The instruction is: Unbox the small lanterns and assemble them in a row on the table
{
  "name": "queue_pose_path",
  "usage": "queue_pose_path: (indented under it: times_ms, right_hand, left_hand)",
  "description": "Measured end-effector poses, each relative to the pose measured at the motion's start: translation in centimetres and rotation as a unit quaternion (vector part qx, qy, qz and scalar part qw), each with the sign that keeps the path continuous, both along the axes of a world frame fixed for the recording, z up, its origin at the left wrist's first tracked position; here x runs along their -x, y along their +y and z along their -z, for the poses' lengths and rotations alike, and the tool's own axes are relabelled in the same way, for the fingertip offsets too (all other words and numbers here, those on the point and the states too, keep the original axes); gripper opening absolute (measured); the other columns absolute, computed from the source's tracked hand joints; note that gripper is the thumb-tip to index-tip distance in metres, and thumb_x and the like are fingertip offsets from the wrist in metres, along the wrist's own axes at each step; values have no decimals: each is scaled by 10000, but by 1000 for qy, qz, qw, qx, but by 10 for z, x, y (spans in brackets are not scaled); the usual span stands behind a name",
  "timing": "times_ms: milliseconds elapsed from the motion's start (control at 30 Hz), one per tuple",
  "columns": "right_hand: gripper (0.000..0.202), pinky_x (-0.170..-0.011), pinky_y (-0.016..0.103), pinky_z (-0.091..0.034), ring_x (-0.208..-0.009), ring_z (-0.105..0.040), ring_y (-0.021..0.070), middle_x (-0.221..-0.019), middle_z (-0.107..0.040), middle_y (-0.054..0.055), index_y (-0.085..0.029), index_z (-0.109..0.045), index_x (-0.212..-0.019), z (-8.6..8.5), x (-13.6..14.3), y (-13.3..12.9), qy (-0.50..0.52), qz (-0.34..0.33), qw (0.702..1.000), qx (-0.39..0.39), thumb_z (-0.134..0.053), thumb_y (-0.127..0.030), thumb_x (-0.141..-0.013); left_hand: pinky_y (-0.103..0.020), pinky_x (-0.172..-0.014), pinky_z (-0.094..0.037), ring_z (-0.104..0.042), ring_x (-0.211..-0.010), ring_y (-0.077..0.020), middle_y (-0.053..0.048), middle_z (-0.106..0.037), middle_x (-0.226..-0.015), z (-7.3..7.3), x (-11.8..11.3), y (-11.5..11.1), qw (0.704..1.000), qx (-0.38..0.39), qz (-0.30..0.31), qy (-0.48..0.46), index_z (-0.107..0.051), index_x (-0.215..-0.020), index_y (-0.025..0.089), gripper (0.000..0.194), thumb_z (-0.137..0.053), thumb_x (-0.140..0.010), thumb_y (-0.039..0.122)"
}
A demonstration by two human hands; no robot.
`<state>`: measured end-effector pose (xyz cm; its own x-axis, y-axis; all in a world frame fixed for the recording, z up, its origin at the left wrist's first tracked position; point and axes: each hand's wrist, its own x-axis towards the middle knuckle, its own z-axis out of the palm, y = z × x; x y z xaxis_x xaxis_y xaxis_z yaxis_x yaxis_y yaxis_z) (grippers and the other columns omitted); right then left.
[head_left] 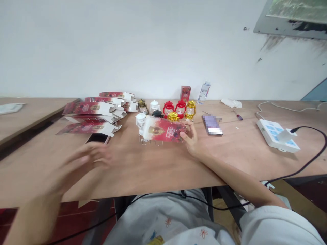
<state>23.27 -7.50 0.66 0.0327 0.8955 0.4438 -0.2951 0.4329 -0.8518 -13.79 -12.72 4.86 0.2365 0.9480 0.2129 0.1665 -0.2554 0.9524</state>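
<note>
My right hand (191, 137) grips one end of a red printed box (166, 131), which lies on its side in the air above the table in front of small lanterns. My left hand (87, 161) is blurred by motion over the table at the left, with nothing visible in it; its fingers look apart. Beyond it lies a pile of red flattened boxes (89, 108) with white open flaps. White, red (180, 109), gold (190, 110), bronze and black lanterns stand in the middle, partly hidden by the held box.
A dark phone (98, 138) lies beside the box pile, another phone (212, 126) right of centre. Behind stand a small red box (185, 93) and a bottle (204, 92). Farther right are tissue (231, 102), a small tool (239, 117) and a power strip (277, 135) with cables.
</note>
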Motion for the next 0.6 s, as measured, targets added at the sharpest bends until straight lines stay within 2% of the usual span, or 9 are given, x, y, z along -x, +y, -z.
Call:
queue_pose_path:
  times_ms: [67, 100, 167, 233, 300, 433, 600]
  right_hand:
    - [452, -702, 275, -537, -826, -634, 141, -956, -639, -20, -299, -474, -1003, -1, 3, -4, -25, -18, 1000, 5, -762, -425, -679]
    - [467, -699, 277, -534, -819, -632, 141, -951, -634, -20, -297, -466, -998, -2, 4, -5, -35, -21, 999, 10, -770, -426, -668]
    - [490, -694, 282, -532, -819, -628, 146, -947, -627, -19, -297, -449, -986, -3, 5, -6, -38, -9, 999, 19, -778, -438, -652]
    - [491, -705, 293, -532, -839, -625, 154, -949, -626, -17, -296, -442, -978, -4, 3, -4, -25, 12, 999, 17, -774, -453, -652]
    - [450, -727, 302, -530, -870, -619, 160, -963, -628, -6, -292, -458, -987, -3, 1, -1, -14, 22, 1000, 2, -745, -466, -686]
    - [376, -702, 297, -527, -898, -610, 163, -1037, -622, 19, -298, -478, -1084, 2, -2, 4, 5, 19, 999, -29, -641, -466, -790]
    - [390, -706, 311, -535, -944, -607, 180, -1109, -604, 41, -289, -456, -1106, -1, -1, -1, -30, 1, 999, -43, -635, -439, -794]
  left_hand:
    - [-474, -807, -548, -646, -979, -301, -74, -688, -1074, -23, -56, 15, 995, 53, 67, 51, -598, -1164, 305, 477, -694, -720, 454]
    - [-461, -852, -539, -629, -1032, -297, -81, -647, -1159, -31, -81, 19, 994, 54, 73, 61, -550, -1205, 296, 586, -743, -665, 419]
    - [-420, -872, -539, -591, -1112, -290, -98, -532, -1316, -37, -119, 27, 997, 20, 63, 48, -435, -1267, 279, 785, -793, -576, 387]
    - [-399, -854, -541, -597, -1097, -266, -99, -462, -1371, -34, -141, 37, 998, 17, 51, 43, -335, -1298, 283, 841, -783, -592, 375]
    - [-378, -850, -531, -604, -1065, -243, -85, -526, -1278, -27, -152, 50, 999, 0, 27, 36, -338, -1258, 263, 758, -753, -641, 410]
    - [-320, -796, -525, -602, -1003, -221, -54, -592, -1109, -17, -157, 70, 998, -62, -12, 0, -432, -1104, 226, 547, -696, -701, 484]
    - [-291, -761, -512, -604, -940, -209, -48, -612, -1065, -11, -153, 69, 992, -121, -4, -27, -444, -1133, 216, 603, -732, -673, 479]
